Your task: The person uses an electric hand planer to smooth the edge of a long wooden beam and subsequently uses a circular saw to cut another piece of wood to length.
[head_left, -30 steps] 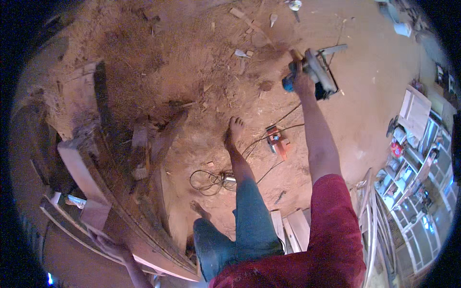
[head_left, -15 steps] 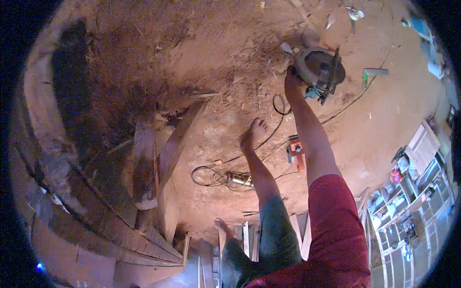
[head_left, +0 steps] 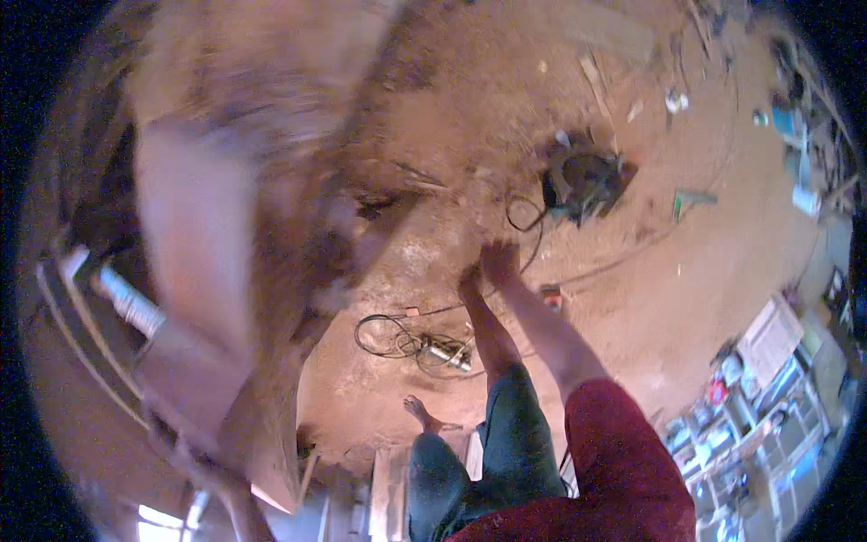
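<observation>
My right hand hangs in front of my bare foot, its fingers too smeared to read. Farther off on the dirt floor rests a circular saw, apart from the hand, its black cord looped beside it. At the lower left, my left hand is at the lower end of a wide wooden board and seems to grip it; blur hides the fingers. The board stands tilted and smeared by motion. Mostly hidden behind my right forearm is an orange tool.
A power strip with coiled cable lies left of my foot. A green-and-silver square is on the floor at right. Shelving with mixed goods lines the lower right. Planks are beside my knees.
My right hand has left the saw's handle and come back toward my foot. The saw stays on the floor. At left a wide board has come up into view, and a hand shows there.
</observation>
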### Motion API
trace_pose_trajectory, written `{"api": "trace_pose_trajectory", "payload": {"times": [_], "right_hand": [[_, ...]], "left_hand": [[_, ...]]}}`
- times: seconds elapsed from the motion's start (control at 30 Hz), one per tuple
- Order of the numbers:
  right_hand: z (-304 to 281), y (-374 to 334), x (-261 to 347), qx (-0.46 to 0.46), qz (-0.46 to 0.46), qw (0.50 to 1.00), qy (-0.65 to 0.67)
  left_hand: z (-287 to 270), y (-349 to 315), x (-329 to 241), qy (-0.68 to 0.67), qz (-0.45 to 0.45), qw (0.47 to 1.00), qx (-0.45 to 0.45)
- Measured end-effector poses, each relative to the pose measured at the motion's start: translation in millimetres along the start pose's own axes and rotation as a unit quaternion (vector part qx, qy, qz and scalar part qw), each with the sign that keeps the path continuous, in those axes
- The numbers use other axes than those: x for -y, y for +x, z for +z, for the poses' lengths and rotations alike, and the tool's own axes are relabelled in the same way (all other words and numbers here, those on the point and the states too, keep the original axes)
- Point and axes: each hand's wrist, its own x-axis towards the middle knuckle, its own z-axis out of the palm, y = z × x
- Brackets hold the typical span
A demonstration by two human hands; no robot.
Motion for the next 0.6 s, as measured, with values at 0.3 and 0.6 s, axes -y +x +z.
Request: {"api": "trace_pose_trajectory", "payload": {"times": [0.3,0.6], "right_hand": [[41.1,-319.7,83.5,0.007,-0.204,0.979,-0.004],[104.4,-405.5,-62.7,-0.135,-0.080,0.987,-0.018]], "left_hand": [[-31.3,-30.5,6.1,-0.087,0.237,0.967,0.007],[-143.1,-401.0,292.2,-0.076,0.206,0.919,0.328]]}}
